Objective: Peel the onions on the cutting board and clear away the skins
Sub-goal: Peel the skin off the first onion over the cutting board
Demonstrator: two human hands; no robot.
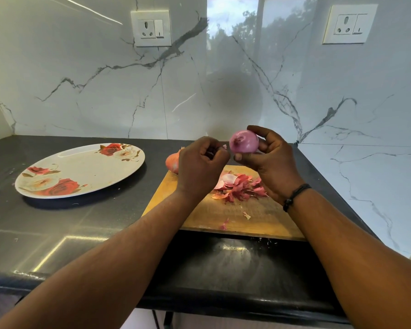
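Centre frame: right hand (268,160) grips a peeled onion (244,141) above the cutting board (233,217) — left hand (201,162) pinches a skin scrap (224,146) beside it.

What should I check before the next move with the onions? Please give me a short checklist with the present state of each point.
1. Peeled onion gripped securely in the right hand: ok.
2. Left hand free of skin: not ok, it appears to pinch a small pink scrap.
3. Onion fully peeled: cannot tell, its far side is hidden.
4. Second onion peeled: not ok, still in orange skin at the far corner of the cutting board.
5. Skins cleared: not ok, a pile lies on the board.
6. Flowered plate ready to receive things: ok, it holds nothing.
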